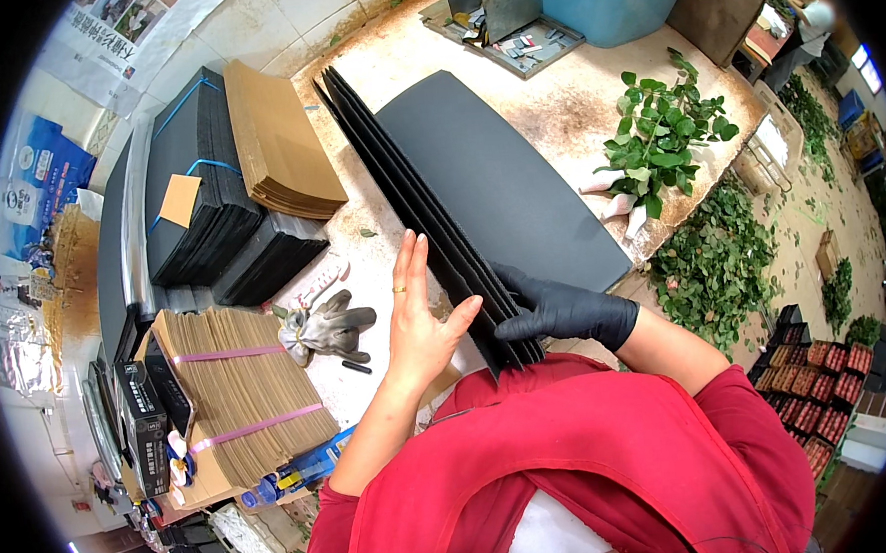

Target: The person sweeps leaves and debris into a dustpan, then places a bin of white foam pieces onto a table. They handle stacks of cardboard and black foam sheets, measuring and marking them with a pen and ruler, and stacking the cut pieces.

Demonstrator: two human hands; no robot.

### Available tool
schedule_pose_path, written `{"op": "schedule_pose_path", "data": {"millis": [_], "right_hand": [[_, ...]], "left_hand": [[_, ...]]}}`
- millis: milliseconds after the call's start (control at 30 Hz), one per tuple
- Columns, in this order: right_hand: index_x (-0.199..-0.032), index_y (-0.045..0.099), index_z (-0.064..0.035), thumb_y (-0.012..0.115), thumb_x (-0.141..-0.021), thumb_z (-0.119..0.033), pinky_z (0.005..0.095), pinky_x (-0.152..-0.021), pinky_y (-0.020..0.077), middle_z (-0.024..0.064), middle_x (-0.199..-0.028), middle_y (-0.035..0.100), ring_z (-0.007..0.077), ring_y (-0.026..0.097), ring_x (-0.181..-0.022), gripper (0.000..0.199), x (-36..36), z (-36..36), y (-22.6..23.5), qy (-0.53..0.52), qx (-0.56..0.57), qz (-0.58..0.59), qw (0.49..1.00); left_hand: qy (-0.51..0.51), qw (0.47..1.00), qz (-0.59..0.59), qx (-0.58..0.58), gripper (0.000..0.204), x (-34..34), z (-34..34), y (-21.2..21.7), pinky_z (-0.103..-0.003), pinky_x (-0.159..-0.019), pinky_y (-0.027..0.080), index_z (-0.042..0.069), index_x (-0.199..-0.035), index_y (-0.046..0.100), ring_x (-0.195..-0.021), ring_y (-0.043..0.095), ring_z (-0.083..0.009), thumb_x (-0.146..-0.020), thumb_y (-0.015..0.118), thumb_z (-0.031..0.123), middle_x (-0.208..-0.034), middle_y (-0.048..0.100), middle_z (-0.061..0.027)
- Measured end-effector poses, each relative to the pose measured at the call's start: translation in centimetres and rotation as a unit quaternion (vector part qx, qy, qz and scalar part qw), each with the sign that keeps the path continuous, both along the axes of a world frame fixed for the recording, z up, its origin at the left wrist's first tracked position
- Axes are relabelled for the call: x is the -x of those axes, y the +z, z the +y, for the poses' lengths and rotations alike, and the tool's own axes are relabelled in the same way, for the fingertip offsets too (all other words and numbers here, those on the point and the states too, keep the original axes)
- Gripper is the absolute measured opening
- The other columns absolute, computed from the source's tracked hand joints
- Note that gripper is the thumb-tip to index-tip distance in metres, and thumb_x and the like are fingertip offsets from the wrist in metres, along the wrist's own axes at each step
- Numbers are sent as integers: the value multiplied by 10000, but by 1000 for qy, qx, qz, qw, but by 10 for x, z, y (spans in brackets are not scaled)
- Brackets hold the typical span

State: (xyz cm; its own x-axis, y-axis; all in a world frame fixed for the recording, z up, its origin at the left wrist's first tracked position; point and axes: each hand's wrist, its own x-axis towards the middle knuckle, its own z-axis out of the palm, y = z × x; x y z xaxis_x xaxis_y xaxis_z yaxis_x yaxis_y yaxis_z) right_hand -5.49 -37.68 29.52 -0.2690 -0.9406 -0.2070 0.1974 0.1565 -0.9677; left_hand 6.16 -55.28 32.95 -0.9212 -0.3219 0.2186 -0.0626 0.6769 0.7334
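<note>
Several black corrugated sheets (398,174) stand on edge in a slanted row in front of me, their near ends by my apron. My right hand (570,310), in a black glove, is closed around their near right side, thumb on the edges. My bare left hand (420,313), with a ring, is raised at the left side of the sheets. Its fingers are stretched out and its thumb points toward the sheet edges; whether it touches them I cannot tell. To the right, a dark sheet or stack of sheets (497,163) lies flat on the table.
Left stand strapped black sheets (194,199), brown cardboard (281,140) and a banded cardboard stack (248,387). A grey glove (330,327) lies nearby. Leafy stems with white-wrapped heads (666,135) rest at the table's right edge. Behind are a blue bin (609,2) and a tray (551,50).
</note>
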Motion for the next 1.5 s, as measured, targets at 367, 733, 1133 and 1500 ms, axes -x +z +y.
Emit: {"op": "schedule_pose_path", "data": {"millis": [367, 733, 1133, 1500], "right_hand": [[-1471, 148, -29, 773, -750, -340, 326, -1041, 342, 163, -1406, 396, 233, 389, -1279, 1004, 5, 7, 23, -7, 24, -63, 998], [-1467, 165, -28, 732, -791, -265, 319, -1046, 340, 131, -1401, 406, 198, 412, -1264, 914, 11, 15, 24, -14, 57, -105, 993], [-1399, 304, 22, 623, -859, -413, 403, -1031, 355, 289, -1347, 412, 377, 428, -1246, 763, 119, -5, -35, -289, -155, 415, 849], [-1112, 539, 123, 557, -852, -452, 399, -863, 463, 278, -1070, 592, 385, 574, -1016, 631, 168, -31, -58, -171, -332, 307, 875]], "left_hand": [[6, 1000, -7, 3, 865, -3, 1, 1, -409, -1121, 225, 62, -1448, 258, -1383, 248, -327, -759, 715, 315, -1497, 250, -174], [-5, 1000, -21, 2, 743, -4, 1, 0, -438, -1111, 243, 31, -1377, 363, -1378, 251, -343, -774, 703, 303, -1509, 225, -167], [34, 964, 56, -258, 983, -9, 7, -29, -396, -1107, 229, -5, -1464, -33, -1380, 200, -343, -833, 662, 285, -1509, 94, -245], [30, 954, -18, -298, 888, 1, 9, -30, -348, -1093, 257, -55, -1446, -31, -1340, 298, -317, -827, 573, 143, -1457, 233, -262]]}}
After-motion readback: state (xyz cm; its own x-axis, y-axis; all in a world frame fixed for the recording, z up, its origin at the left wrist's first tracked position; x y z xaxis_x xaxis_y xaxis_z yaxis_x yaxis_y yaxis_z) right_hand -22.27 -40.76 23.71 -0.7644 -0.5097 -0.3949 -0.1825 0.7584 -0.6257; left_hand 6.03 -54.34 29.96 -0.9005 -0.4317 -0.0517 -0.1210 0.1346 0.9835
